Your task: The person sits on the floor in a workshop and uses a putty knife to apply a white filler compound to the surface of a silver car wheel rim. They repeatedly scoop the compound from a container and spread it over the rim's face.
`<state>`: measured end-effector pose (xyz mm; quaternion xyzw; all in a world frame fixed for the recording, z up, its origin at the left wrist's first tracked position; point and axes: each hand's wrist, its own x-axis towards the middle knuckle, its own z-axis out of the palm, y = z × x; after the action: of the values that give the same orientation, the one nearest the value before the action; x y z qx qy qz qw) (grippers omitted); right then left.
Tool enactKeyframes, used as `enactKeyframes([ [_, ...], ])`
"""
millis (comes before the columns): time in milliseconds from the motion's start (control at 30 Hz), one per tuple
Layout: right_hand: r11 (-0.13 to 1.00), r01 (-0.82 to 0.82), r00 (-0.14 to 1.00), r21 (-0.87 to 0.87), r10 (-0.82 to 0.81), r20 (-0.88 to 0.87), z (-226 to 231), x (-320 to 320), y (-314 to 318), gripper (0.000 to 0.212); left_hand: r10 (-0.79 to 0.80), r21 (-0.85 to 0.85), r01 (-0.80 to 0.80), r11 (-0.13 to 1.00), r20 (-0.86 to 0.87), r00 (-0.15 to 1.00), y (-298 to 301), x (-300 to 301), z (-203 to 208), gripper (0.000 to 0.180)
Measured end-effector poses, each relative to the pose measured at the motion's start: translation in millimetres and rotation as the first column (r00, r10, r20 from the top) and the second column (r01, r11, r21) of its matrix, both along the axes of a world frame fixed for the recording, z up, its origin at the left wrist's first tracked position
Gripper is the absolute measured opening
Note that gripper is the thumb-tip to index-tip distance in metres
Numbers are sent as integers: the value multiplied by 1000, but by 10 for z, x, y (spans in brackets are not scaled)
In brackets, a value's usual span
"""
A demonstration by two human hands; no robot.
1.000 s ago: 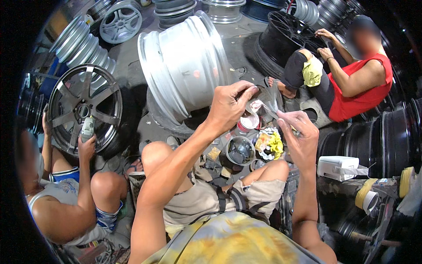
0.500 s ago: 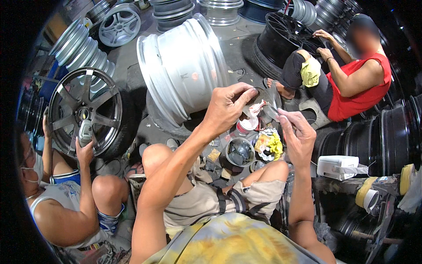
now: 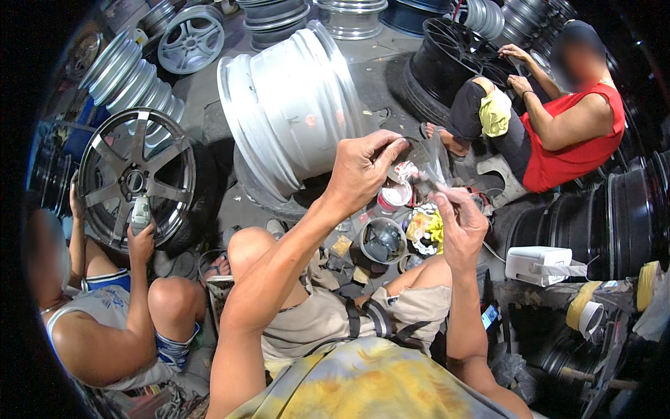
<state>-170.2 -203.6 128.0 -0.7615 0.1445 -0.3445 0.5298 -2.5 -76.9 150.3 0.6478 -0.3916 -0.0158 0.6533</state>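
My left hand (image 3: 364, 169) is raised before the large silver wheel rim (image 3: 286, 105), its thumb and fingertips pinching the edge of a thin grey flat piece (image 3: 417, 148). A soft white paste with red streaks (image 3: 405, 170) shows at that piece. Lower and to the right, my right hand (image 3: 462, 218) pinches a thin flat blade (image 3: 431, 183), tipped toward the paste and partly blurred. Beneath both hands stand a small tub with a white top and red side (image 3: 394, 197) and a round container with dark contents (image 3: 383, 241).
At left, a person holds a grey handheld tool (image 3: 141, 213) against a dark spoked wheel (image 3: 136, 180). A person in red (image 3: 576, 140) sits at right by a black wheel (image 3: 447, 66). Stacked rims line the back. A white box (image 3: 536, 265) stands right, beside yellow rags (image 3: 438, 230).
My right hand has moved slightly left and down with the blade, and the paste has changed shape. My left hand stays almost still. The left person's tool has shifted slightly right.
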Motion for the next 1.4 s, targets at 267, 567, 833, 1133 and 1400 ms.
enactKeyframes([
  [267,947,24,1000,-320,-19,17,190,32,-18,20,-11,31,13,999,-52,999,13,-26,46,17],
  [567,994,68,997,-83,-66,30,80,26,-105,14,-116,49,122,991,-103,988,13,-1,36,20],
  [833,990,-135,987,42,138,-85,-17,56,-89,16,-220,121,243,962,-181,959,35,-15,43,21],
  [1133,989,-108,994,97,105,40,30,-37,-77,10,-176,59,191,980,-201,964,-57,89,-141,25],
  [1400,775,144,984,-615,-49,169,52,174,51,28,-293,-97,316,944,-691,661,-45,4,-143,26],
])
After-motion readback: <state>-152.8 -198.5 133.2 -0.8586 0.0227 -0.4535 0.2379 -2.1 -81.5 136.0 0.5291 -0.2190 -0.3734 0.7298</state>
